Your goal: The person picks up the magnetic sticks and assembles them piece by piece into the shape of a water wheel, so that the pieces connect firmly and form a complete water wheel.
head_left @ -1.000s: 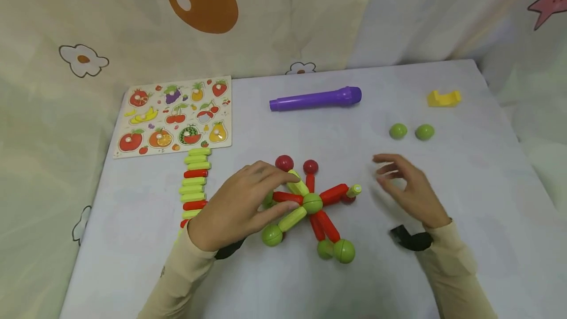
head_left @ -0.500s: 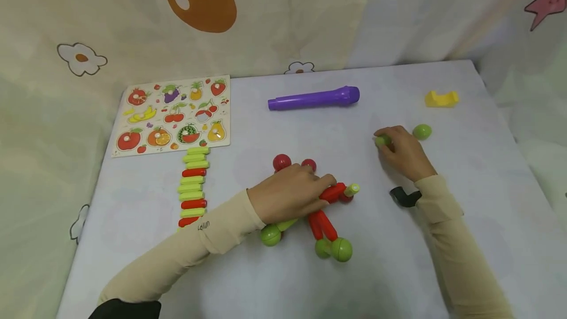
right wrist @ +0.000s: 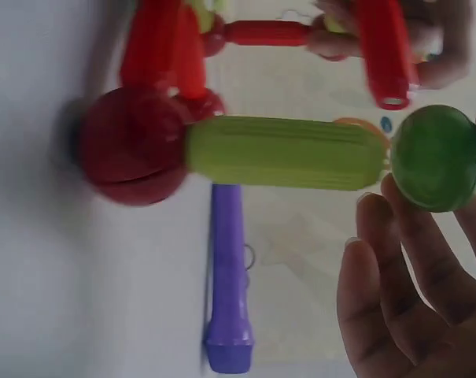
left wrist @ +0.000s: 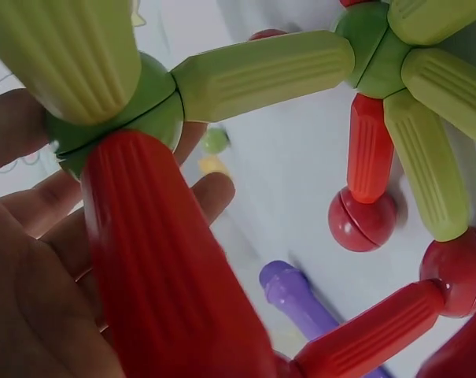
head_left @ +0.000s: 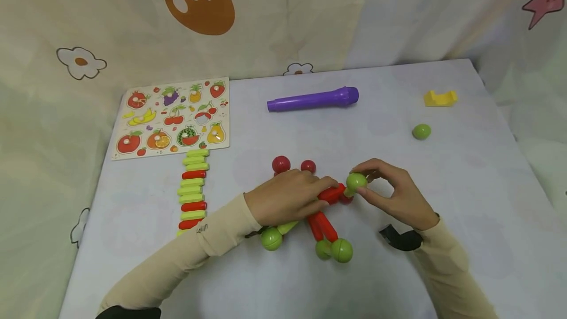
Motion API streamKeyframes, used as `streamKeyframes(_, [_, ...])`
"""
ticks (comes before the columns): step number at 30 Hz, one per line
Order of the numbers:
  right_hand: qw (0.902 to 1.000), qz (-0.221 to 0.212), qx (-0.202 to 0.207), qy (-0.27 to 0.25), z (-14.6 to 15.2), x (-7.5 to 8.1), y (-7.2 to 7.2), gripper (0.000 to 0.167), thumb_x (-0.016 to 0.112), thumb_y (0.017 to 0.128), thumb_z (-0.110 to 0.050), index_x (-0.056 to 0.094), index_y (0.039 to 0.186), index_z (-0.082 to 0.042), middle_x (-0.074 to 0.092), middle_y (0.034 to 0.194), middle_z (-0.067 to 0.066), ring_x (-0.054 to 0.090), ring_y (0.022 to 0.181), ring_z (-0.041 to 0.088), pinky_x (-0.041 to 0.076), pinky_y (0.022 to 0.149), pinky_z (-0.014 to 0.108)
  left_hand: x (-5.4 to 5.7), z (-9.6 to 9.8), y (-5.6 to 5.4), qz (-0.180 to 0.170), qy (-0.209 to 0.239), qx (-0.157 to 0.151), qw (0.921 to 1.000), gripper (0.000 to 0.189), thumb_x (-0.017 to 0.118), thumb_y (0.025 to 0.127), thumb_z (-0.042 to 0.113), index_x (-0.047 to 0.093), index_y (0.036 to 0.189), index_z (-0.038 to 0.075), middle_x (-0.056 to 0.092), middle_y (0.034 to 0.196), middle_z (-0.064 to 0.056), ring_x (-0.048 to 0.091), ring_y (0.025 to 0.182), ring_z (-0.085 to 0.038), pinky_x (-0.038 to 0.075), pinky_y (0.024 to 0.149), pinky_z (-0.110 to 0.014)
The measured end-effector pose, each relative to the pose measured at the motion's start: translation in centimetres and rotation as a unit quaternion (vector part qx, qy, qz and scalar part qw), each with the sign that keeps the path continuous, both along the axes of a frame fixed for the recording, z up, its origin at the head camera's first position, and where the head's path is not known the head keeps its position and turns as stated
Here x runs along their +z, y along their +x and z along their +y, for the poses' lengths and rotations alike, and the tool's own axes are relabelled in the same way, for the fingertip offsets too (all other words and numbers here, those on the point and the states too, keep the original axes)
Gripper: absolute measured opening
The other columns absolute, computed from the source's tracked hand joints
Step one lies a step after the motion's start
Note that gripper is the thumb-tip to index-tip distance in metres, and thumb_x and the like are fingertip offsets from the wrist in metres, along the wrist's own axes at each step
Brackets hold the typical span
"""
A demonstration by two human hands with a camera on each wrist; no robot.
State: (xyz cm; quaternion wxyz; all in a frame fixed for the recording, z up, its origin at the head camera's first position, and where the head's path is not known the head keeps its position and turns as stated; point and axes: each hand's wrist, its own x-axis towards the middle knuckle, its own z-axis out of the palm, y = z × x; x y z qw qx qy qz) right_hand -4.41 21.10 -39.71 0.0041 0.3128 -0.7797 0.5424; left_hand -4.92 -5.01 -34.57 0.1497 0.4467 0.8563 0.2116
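Note:
A toy structure of magnetic rods and balls stands mid-table, its red rod [head_left: 329,196] and lower green ball [head_left: 342,250] showing in the head view. Over its top, my left hand [head_left: 285,198] grips the structure, thumb and fingers around an upper green ball [left wrist: 159,118] where several rods meet. My right hand [head_left: 394,196] pinches another green ball [head_left: 356,182] between thumb and fingertips. That ball sits right at the free end of a light green rod [right wrist: 285,152], which rises from a red ball [right wrist: 133,146]. The left forearm hides part of the structure.
Left of the structure lies a column of light green and red rods [head_left: 193,206]. Behind it is a fruit puzzle board [head_left: 120,149]. A purple toy microphone [head_left: 310,100] lies at the back. One loose green ball [head_left: 422,131] and a yellow block [head_left: 440,99] are at right.
My left hand has moved right onto the structure's top and grips it. The right hand has picked up one of two loose green balls and brought it left to the upright light green rod.

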Motion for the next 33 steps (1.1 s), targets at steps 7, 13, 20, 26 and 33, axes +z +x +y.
streamKeyframes(7, [0.9997,-0.016,0.004,0.016,-0.1,-0.9,0.2,0.039,0.066,0.081,0.011,0.061,0.115,-0.007,0.064,0.102,0.000,0.059,0.091,0.013,0.048,0.081,0.022,0.1,-0.7,0.3,0.023,0.017,-0.010,0.9995,0.036,0.058,0.095,0.031,0.055,0.128,0.017,0.058,0.079,0.011,0.051,0.079,-0.008,0.043,0.069,-0.021])
streamKeyframes(13, [0.9989,-0.040,0.006,0.024,0.0,-0.9,0.4,0.037,0.064,0.084,0.008,0.061,0.116,-0.011,0.064,0.103,0.000,0.059,0.091,0.013,0.048,0.082,0.023,-0.2,-0.6,0.1,0.037,0.011,-0.054,0.9978,0.038,0.058,0.095,0.025,0.057,0.132,0.019,0.064,0.098,0.005,0.052,0.087,-0.009,0.042,0.077,-0.022])
streamKeyframes(20, [0.9977,-0.048,0.004,0.047,-0.2,-1.0,0.5,0.040,0.065,0.084,0.007,0.060,0.118,-0.012,0.063,0.108,-0.004,0.059,0.094,0.011,0.047,0.084,0.023,-0.1,-0.6,0.0,0.038,0.005,-0.066,0.9971,0.039,0.058,0.094,0.020,0.058,0.133,0.019,0.065,0.103,0.001,0.054,0.088,-0.009,0.042,0.076,-0.021])
streamKeyframes(26, [0.9972,0.001,-0.054,0.052,1.2,-0.7,-0.6,0.040,0.061,0.086,0.009,0.058,0.125,-0.004,0.062,0.117,0.003,0.059,0.098,0.008,0.046,0.084,0.017,0.3,-1.1,0.2,0.032,0.031,-0.053,0.9976,0.037,0.057,0.095,0.024,0.058,0.132,0.019,0.066,0.108,0.002,0.054,0.097,-0.011,0.043,0.084,-0.022])
streamKeyframes(33, [0.9171,0.011,-0.335,0.216,8.1,-2.3,-6.5,0.043,0.060,0.092,-0.017,0.053,0.132,-0.002,0.045,0.126,0.029,0.054,0.089,0.033,0.044,0.068,0.034,1.9,-4.2,0.4,0.045,0.114,0.041,0.9917,0.033,0.059,0.095,0.028,0.061,0.126,0.016,0.064,0.117,0.004,0.054,0.110,-0.010,0.045,0.096,-0.027])
